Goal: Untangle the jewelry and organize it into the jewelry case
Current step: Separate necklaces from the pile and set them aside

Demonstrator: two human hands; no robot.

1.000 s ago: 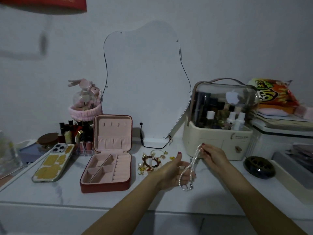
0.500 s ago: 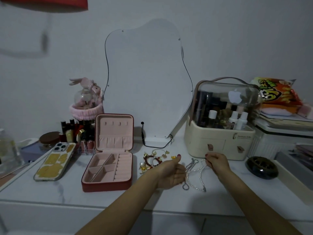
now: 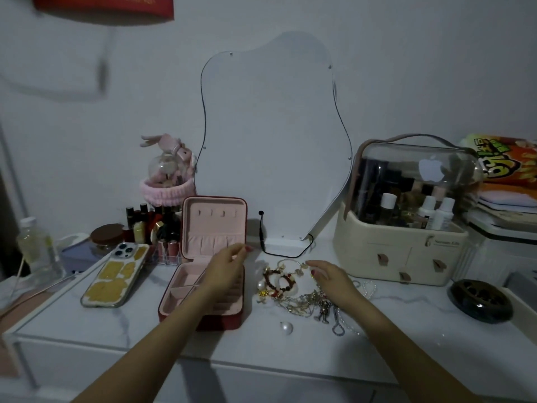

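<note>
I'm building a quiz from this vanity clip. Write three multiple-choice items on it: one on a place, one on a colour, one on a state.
1. Where does the phone lie?
A. left of the jewelry case
B. inside the case
C. on the cosmetics box

2. What colour is the lining of the jewelry case?
A. black
B. pink
C. green

3. How does the case stand?
A. lid shut
B. upside down
C. lid open and upright

Answers: 1 A, the phone lies flat on the table beside the case's left edge. 2 B, the lid and trays are pink inside a red shell. 3 C, the lid stands up behind the left hand, while the right hand reaches over the jewelry pile.
</note>
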